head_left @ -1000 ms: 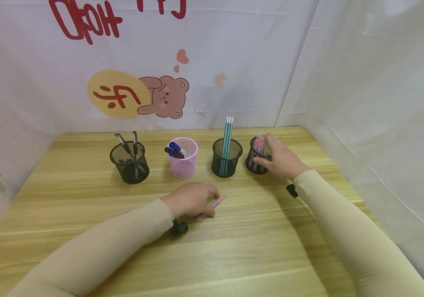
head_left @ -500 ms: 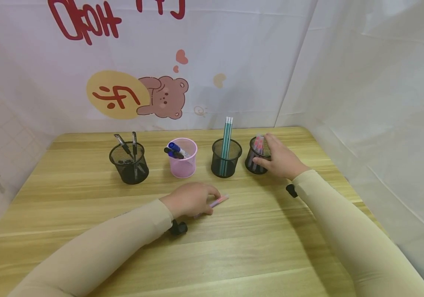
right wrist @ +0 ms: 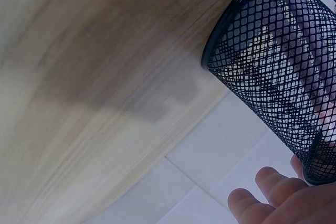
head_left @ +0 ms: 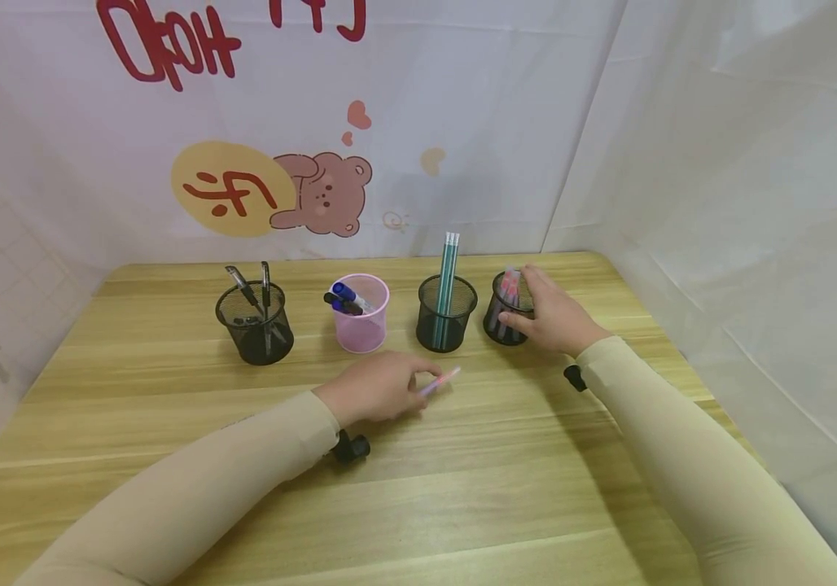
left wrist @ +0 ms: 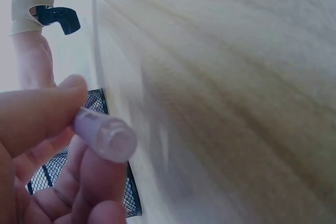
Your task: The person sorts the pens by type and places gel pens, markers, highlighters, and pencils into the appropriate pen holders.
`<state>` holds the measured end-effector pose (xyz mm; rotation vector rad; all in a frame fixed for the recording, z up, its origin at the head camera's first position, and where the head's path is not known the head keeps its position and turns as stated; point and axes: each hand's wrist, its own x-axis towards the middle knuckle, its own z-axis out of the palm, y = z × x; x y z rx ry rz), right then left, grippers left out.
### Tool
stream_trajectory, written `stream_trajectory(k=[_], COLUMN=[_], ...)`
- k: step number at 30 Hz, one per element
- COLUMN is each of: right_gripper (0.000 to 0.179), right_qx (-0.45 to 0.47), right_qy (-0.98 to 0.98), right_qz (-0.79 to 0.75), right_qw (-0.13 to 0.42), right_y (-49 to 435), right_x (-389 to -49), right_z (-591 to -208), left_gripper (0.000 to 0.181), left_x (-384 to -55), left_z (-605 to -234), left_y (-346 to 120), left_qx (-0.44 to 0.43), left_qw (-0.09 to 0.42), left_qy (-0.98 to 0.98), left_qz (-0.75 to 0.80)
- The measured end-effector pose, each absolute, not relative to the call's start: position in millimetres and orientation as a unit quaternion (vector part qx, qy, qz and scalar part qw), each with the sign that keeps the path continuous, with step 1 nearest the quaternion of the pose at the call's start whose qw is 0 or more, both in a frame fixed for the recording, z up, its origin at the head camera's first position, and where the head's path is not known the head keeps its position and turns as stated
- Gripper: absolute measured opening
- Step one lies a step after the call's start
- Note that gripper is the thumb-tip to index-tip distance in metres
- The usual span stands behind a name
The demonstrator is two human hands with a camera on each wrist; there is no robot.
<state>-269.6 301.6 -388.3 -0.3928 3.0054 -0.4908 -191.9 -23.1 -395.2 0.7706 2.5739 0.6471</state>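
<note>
My left hand pinches a slim pink and purple pen between thumb and fingers, a little above the middle of the table. In the left wrist view the round lilac end of that pen points toward the camera. At the far right, my right hand holds a black mesh pen holder, thumb in front and fingers at its right side. Several pink and purple pens stand inside it. Up close in the right wrist view, the mesh wall shows them through, and some fingertips lie near the rim.
Along the back of the wooden table stand a black mesh holder with black pens, a pink holder with blue and black markers, and another black holder with green pencils. White curtains hang behind and beside.
The pen in my left hand has come up off the table and shifted slightly toward the back right. My right hand and the holder have stayed put.
</note>
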Motion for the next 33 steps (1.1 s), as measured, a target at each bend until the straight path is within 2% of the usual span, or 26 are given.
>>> stream_trajectory(k=[9,33], right_gripper=[0.104,0.104], right_qx=[-0.126,-0.122], right_qy=[0.978,0.979], right_qz=[-0.16,-0.158], right_qw=[0.039,0.037], right_y=[301,302], right_x=[-268,-269], right_z=[-387,-389], left_gripper=[0.041,0.047], left_x=[-194,-203], left_z=[-388,-376], left_y=[-21,-10], left_qx=[0.264,0.256], left_qw=[0.161,0.116], left_qy=[0.901,0.858], left_qz=[0.304,0.43])
